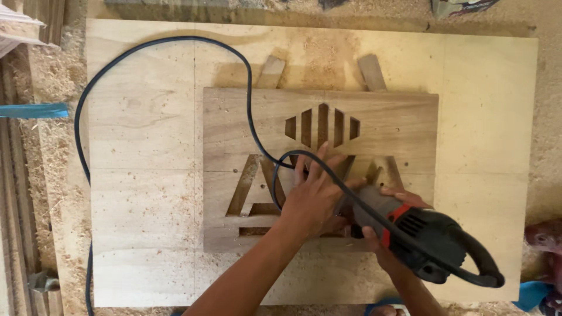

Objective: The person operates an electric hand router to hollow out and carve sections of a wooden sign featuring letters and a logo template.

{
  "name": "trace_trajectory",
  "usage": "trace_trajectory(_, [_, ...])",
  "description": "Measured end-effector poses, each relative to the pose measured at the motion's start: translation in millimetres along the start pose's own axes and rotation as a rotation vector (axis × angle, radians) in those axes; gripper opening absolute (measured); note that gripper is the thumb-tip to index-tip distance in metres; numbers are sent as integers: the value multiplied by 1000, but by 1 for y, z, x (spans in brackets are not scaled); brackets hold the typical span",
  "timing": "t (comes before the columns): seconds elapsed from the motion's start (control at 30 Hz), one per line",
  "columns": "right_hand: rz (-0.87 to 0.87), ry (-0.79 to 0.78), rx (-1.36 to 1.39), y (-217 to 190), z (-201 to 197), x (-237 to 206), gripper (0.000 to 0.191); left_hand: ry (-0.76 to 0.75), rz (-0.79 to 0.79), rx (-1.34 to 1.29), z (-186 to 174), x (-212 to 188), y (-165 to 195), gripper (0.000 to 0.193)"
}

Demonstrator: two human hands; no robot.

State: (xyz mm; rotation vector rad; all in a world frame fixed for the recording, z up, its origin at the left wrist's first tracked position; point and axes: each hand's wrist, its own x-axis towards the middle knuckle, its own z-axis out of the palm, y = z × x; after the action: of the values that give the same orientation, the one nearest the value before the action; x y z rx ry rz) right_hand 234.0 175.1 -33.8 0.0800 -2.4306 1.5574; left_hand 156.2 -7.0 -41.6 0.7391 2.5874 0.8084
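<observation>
Both forearms enter from the near edge. Right hand (389,234) is wrapped around the grey barrel of a corded power tool (433,240), black at the rear handle with a red collar, held low over the near right of a carved wooden panel (398,120). Left hand (313,196) lies flat, fingers spread, gripping nothing, on the panel beside the tool's nose. Slotted diamond and angular cut-outs pierce the panel, which rests on pale, sawdust-strewn plywood (146,117). Black cable (164,44) loops far left.

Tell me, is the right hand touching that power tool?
Touching. The head view shows the right hand wrapped around the grey body of the power tool, fingers above and thumb below.
</observation>
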Motion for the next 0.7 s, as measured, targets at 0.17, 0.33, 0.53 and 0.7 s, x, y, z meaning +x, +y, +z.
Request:
trace_trajectory(0.17, [-58,8,8,-10,3,-10,68,19,41,-11,0,-13,0,82])
trace_trajectory(0.33, [-40,46,56,-17,8,-13,64,-14,49,-44,-3,-16,-2,87])
trace_trajectory(0.53, [92,26,-8,-26,11,-16,67,-108,45,2,-5,-18,-14,89])
trace_trajectory(0.7, [78,23,103,-26,11,-15,67,-57,133,70,-5,-9,-22,90])
